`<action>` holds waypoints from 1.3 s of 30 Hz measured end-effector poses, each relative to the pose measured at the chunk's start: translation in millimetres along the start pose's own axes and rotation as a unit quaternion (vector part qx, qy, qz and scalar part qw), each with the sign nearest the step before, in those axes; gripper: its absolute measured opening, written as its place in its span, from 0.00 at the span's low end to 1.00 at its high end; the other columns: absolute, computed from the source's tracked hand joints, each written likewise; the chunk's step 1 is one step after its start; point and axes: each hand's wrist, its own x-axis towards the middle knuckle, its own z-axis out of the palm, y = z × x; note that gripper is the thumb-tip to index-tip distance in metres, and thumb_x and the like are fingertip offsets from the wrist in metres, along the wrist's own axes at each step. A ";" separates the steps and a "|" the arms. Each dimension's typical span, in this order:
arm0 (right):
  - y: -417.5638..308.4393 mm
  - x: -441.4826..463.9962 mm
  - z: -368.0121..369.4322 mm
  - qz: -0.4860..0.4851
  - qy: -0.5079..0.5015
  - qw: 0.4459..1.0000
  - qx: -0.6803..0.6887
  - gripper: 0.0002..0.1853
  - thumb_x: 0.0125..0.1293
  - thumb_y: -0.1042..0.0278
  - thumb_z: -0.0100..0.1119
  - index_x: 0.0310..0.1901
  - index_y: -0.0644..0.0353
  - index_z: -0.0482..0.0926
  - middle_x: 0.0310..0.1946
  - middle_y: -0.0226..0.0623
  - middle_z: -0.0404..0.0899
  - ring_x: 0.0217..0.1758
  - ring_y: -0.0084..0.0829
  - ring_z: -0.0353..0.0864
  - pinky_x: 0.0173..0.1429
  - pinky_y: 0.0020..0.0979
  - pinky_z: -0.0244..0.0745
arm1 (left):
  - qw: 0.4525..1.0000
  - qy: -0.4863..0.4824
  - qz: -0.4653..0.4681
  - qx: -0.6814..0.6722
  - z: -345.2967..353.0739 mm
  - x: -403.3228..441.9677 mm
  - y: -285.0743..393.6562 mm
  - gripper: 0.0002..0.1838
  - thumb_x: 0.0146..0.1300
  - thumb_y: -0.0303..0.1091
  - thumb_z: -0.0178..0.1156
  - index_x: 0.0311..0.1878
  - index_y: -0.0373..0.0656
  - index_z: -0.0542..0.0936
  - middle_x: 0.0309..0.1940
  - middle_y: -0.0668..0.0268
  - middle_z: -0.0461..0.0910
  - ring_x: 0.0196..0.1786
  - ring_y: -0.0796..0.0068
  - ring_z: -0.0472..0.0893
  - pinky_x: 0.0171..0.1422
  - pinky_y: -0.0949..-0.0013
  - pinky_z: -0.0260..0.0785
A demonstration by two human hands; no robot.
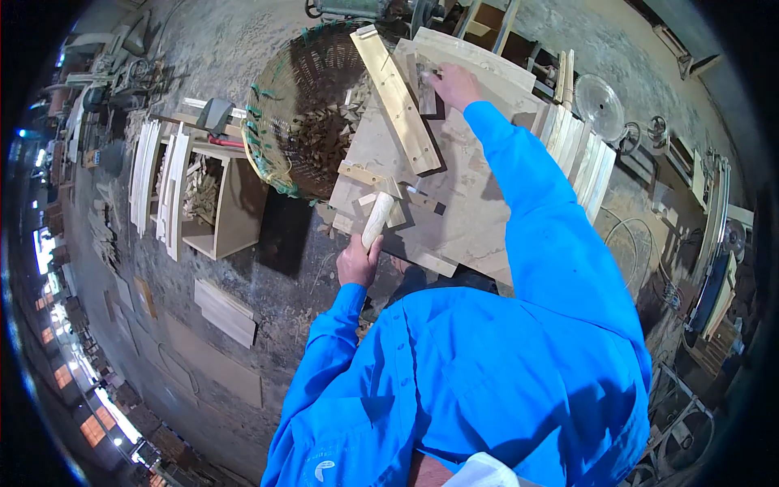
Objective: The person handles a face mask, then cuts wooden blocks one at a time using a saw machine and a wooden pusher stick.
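My left hand (357,262) is closed round the lower end of a thick, pale wooden stick (376,221) at the near left of the work board. The stick's far end overlaps small wooden strips (361,174) on the board, so I cannot tell whether they are joined. At the far side, my right hand (456,86) reaches over the board with its fingers bent around something small and pale beside a short wooden block (425,97). A long wooden bar with holes (398,101) lies slantwise between the hands. A small dark-ended piece (426,201) rests near the stick.
A wicker basket (264,150) holding wood offcuts stands against the board's (479,195) left side. Further left is an open wooden box (239,207) with upright strips. Stacked pale boards (580,154) and a round disc (599,101) are at the right. Planks (225,312) lie on the floor.
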 end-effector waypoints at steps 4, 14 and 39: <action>-4.4 5.9 27.0 -0.018 0.027 0.999 0.044 0.22 0.74 0.58 0.59 0.67 0.52 0.80 0.64 0.55 0.79 0.62 0.60 0.81 0.65 0.54 0.78 | 0.999 0.032 0.025 -0.019 1.3 -3.1 -3.1 0.25 0.72 0.57 0.63 0.42 0.40 0.76 0.31 0.42 0.85 0.36 0.36 0.85 0.40 0.41 0.76; 26.7 25.6 -17.5 -0.390 -0.015 0.894 -0.222 0.31 0.65 0.73 0.62 0.71 0.42 0.76 0.73 0.41 0.68 0.78 0.47 0.67 0.70 0.52 0.74 | 1.000 -0.004 -0.004 -0.005 0.2 -3.1 -3.9 0.25 0.72 0.57 0.63 0.41 0.40 0.76 0.31 0.44 0.85 0.35 0.38 0.86 0.40 0.42 0.76; 37.2 -41.6 -41.1 -0.212 -0.054 0.945 -0.245 0.29 0.65 0.59 0.65 0.69 0.47 0.77 0.64 0.41 0.80 0.71 0.50 0.74 0.73 0.55 0.69 | 1.000 -0.001 -0.003 -0.004 9.2 -6.6 -2.9 0.28 0.70 0.62 0.62 0.44 0.40 0.78 0.31 0.41 0.85 0.37 0.36 0.86 0.41 0.38 0.77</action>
